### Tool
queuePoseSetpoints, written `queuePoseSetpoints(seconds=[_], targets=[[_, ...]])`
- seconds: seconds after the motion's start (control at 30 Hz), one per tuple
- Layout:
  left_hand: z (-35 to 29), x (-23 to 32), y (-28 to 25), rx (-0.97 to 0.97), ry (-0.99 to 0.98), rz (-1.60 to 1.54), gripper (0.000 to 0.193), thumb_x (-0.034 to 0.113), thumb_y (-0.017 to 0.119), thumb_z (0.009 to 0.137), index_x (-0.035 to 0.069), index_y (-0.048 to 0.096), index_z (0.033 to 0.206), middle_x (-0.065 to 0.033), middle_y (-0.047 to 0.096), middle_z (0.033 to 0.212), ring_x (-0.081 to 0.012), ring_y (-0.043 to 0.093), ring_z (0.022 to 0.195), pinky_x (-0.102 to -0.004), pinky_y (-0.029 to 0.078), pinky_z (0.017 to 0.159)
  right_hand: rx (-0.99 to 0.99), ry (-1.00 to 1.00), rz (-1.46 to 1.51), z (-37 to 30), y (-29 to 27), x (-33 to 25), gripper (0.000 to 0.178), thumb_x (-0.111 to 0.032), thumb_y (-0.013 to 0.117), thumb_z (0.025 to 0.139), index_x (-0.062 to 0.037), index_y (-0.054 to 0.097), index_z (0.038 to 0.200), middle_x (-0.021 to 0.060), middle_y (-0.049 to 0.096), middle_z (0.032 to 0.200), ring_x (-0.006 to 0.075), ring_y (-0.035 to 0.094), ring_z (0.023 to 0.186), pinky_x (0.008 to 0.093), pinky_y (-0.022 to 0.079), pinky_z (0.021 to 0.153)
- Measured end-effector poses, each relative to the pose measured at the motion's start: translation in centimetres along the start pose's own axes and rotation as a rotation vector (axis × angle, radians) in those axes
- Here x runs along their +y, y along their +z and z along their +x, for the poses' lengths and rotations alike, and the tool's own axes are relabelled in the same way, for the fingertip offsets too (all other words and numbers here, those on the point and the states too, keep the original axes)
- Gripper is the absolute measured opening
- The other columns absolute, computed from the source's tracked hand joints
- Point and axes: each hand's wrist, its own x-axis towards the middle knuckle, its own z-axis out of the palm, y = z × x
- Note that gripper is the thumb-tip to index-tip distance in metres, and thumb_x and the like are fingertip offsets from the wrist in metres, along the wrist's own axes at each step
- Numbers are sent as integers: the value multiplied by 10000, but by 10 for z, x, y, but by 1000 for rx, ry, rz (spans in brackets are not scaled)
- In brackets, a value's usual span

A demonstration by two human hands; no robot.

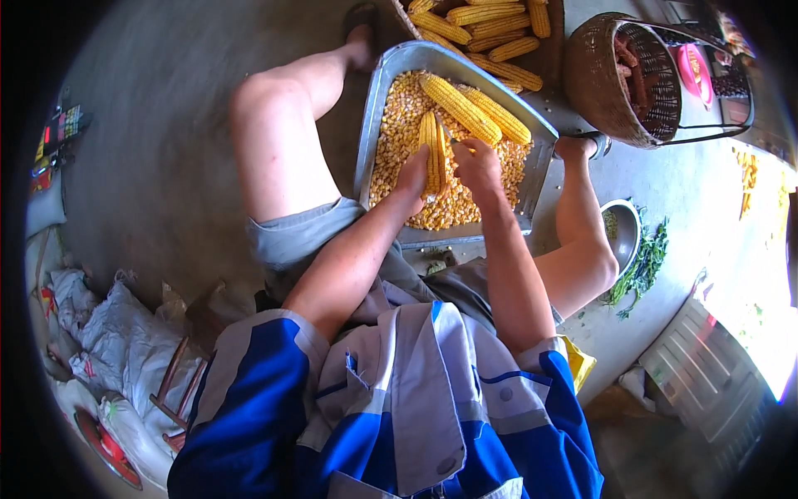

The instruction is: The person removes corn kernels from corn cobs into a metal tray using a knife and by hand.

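Note:
My left hand (pixel 412 178) is closed around the lower part of a yellow corn cob (pixel 431 148), held upright over a metal pan. Dark grooves run lengthwise between its kernel rows. My right hand (pixel 480 166) is closed on a thin metal tool (pixel 447 130), its tip against the cob's right side; the grip hides its handle, so I cannot tell its exact kind. Loose kernels (pixel 391 158) cover the bottom of the grey metal pan (pixel 363 158) between my legs. Two more corn cobs, one on the left (pixel 460 108) and one on the right (pixel 499 115), lie on the kernels at the pan's far side.
Beyond the pan, a container holds several whole corn cobs (pixel 490 29). A wicker basket (pixel 590 79) with reddish stripped cobs lies to the far right. Near my right knee are a metal bowl (pixel 632 229) and green leaves (pixel 644 270). White sacks (pixel 125 333) lie at the left.

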Motion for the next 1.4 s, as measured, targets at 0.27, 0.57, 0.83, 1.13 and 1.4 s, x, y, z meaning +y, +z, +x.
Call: queuePoseSetpoints(seconds=[0.27, 0.57, 0.83, 1.13, 1.4], targets=[[-6, 14, 5, 92, -168, -91, 455, 453, 387, 1012, 50, 538, 1162, -154, 655, 924, -287, 669, 731, -452, 581, 648, -37, 21, 269, -122, -55, -10, 278, -168, 588, 945, 54, 611, 1111, 70, 604, 713, 103, 551, 562, 261, 446, 515], [-12, 17, 9, 38, -96, -43, 460, 469, 430, 997, 57, 537, 1172, -122, 639, 927, -273, 651, 744, -435, 569, 646, 126, -268, -79, -221, -64, -14, 304, -18, 625, 861, 7, 605, 1164, 172, 656, 964, 294, 669, 835, 350, 538, 742], [-12, 19, 8, -34, -110, -14, 522, 498, 341, 1010, 45, 532, 1186, -152, 651, 863, -269, 658, 734, -428, 531, 614, 115, -298, -159, -230, -61, -17, 341, 0, 635, 844, -29, 609, 1182, 143, 628, 1010, 269, 668, 812, 334, 553, 680], [-10, 18, 6, -11, -100, -15, 516, 491, 367, 1005, 34, 528, 1181, -156, 644, 856, -271, 654, 716, -416, 536, 588, 117, -307, -201, -229, -56, -13, 343, -2, 639, 846, -32, 611, 1187, 138, 614, 1018, 268, 671, 806, 336, 559, 671], [-12, 15, 9, 10, -55, 29, 500, 481, 384, 1005, 32, 521, 1181, -152, 637, 843, -250, 651, 651, -391, 547, 521, 133, -388, -341, -224, -48, -8, 334, -16, 638, 841, -33, 614, 1174, 148, 602, 1041, 303, 669, 816, 380, 568, 672]])
